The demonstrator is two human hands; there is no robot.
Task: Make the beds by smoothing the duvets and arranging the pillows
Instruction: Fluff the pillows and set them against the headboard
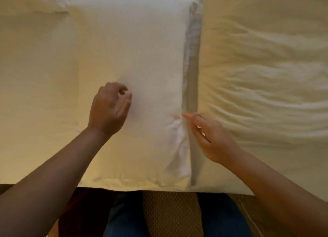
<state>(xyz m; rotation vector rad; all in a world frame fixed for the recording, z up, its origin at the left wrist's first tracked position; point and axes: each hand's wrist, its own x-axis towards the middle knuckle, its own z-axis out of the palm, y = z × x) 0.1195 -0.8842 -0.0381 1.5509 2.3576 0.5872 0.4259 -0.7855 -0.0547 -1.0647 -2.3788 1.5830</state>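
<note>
Closest in, you could see the person's jeans (124,217) and a strip of patterned carpet (170,213) right at the bed edge. Just past that, the left hand (109,108) hovered over the near end of the white pillow (131,50), fingers loosely curled and holding nothing as far as I could tell. The right hand (211,139) sat at the pillow's right edge, fingers mostly straight and close together, forefinger tip touching the bunched pillowcase flap (177,148). The pillow lay lengthwise, running away from the person, with the wrinkled duvet (266,76) just beside it on the right. Another pillow corner (44,0) poked in at the far left.

Looked like the pillow-arranging step to me. Next move probably needed that loose flap tucked flat, then the duvet's creases smoothed.
</note>
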